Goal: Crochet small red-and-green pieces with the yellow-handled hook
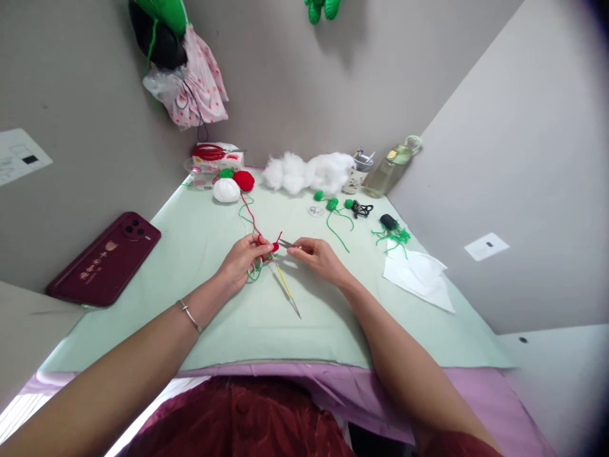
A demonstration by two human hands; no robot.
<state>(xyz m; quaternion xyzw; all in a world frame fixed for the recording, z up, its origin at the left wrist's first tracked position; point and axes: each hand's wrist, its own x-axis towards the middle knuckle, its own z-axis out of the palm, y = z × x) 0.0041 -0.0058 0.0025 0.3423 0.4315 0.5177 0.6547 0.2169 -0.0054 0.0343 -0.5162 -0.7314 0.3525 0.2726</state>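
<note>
My left hand (242,259) pinches a small red crochet piece (275,247), with white and green yarn strands (254,274) trailing below the fingers. A short red yarn tail sticks up from the piece. Red yarn (250,212) runs from the hand back to a red yarn ball (244,181). In my right hand (314,256) are small scissors (286,244), their blades pointing left, close to the red tail; I cannot tell whether they touch it. A yellow crochet hook (286,284) slants down from below the piece; whether it is held or lies on the table is unclear.
A white yarn ball (226,190), white stuffing (304,172), a pen cup (358,174) and a bottle (392,166) stand along the back. Green crochet pieces (332,204), a black clip (362,209), green yarn scraps (398,234) and white paper (416,273) lie right. A phone (107,259) is left.
</note>
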